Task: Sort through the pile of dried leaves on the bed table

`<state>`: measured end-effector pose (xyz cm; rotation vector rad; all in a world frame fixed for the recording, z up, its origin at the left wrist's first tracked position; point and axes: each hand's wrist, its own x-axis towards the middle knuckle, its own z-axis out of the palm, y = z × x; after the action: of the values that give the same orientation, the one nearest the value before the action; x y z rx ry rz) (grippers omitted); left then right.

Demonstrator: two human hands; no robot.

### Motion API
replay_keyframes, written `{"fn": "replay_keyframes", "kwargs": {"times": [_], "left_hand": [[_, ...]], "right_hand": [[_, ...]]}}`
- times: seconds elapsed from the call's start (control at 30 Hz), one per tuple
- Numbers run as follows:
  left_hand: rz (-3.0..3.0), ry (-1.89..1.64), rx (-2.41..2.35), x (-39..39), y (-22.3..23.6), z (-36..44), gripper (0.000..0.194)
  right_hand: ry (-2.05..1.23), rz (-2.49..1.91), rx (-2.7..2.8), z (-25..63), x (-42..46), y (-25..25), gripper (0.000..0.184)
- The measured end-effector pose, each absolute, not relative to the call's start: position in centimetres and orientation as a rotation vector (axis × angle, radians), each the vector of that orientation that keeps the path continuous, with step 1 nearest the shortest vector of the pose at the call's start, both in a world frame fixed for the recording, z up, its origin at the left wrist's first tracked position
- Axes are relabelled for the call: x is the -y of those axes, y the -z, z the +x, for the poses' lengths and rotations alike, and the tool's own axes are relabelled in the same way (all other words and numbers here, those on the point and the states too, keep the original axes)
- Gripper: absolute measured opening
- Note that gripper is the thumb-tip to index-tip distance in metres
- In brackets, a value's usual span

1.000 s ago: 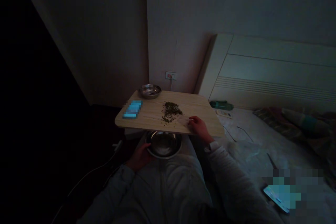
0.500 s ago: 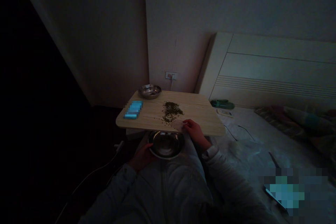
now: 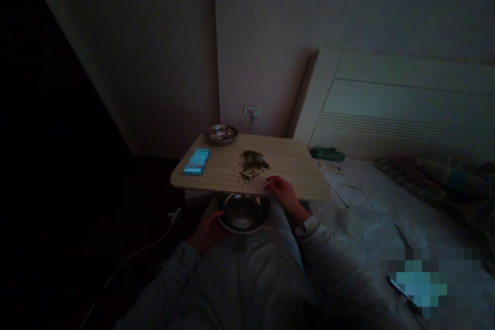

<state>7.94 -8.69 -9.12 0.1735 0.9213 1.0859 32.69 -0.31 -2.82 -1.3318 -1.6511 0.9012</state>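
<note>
My left hand (image 3: 211, 230) grips the left rim of a shiny metal bowl (image 3: 243, 214), holding it over my lap just below the table's front edge. Small dark-green grains, like mung beans (image 3: 253, 161), lie in a loose patch on the wooden table (image 3: 290, 165). Just right of the patch's near end, my right hand (image 3: 284, 196) rests low over the table near its front edge, fingers curled together. Dim light hides what, if anything, those fingers hold. A few grains lie scattered apart from the patch.
Another metal bowl (image 3: 221, 135) stands at the table's back left corner, with a lit phone (image 3: 196, 161) in front of it. To the right, a bed holds a green bottle (image 3: 328, 154) and a pale remote-like object (image 3: 331, 167). A white cable (image 3: 131, 258) runs along the floor at left.
My right hand has shifted slightly left along the table's front edge. A pale, see-through patch by its fingertips is now harder to make out. The held bowl has moved slightly left.
</note>
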Motion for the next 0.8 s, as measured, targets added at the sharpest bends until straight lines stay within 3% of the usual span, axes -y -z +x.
{"fn": "replay_keyframes", "kwargs": {"times": [0.33, 0.67, 0.8], "left_hand": [[0.186, -1.088, -0.924, 8.9, 8.8, 8.0, 0.012], [0.199, -1.114, -0.948, 8.8, 8.9, 7.8, 0.011], [0.193, -1.119, -0.917, 8.7, 9.4, 7.7, 0.021]], "right_hand": [[-0.805, -1.415, 1.687, 32.9, -0.5, 2.4, 0.022], [-0.823, -1.399, 1.711, 30.9, -0.8, 2.6, 0.019], [-0.834, -1.366, 1.728, 30.3, -1.1, 2.7, 0.018]]}}
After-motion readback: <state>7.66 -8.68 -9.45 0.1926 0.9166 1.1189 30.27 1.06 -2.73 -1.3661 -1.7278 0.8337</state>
